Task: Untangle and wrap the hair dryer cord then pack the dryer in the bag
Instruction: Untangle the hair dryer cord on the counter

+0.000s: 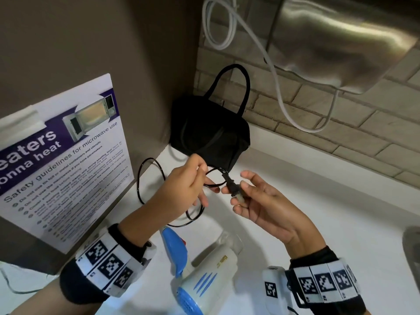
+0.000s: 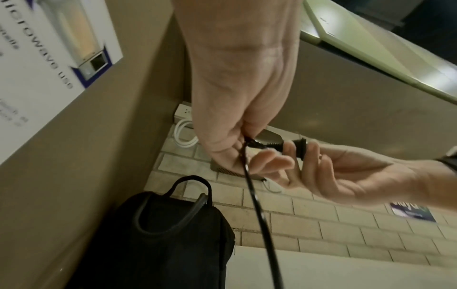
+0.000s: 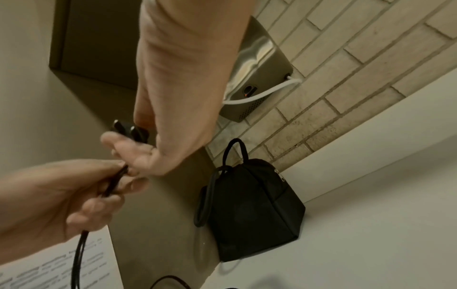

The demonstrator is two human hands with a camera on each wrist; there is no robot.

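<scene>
A white and blue hair dryer (image 1: 204, 276) lies on the white counter (image 1: 329, 212) below both hands. Its black cord (image 1: 147, 176) loops over the counter toward the wall. My left hand (image 1: 202, 178) pinches a small loop of the cord (image 2: 259, 211) between thumb and fingers. Just to the right, my right hand (image 1: 236, 194) holds the black plug (image 1: 230, 184) in its fingertips, the other fingers spread. The plug (image 3: 131, 131) also shows in the right wrist view. A black zip bag (image 1: 211, 133) with handles stands upright in the corner behind the hands.
A microwave safety poster (image 1: 63, 160) hangs on the brown panel at left. A steel hand dryer (image 1: 329, 42) with a white cable (image 1: 272, 76) is mounted on the brick wall above the counter. A grey object (image 1: 412, 246) shows at the right edge.
</scene>
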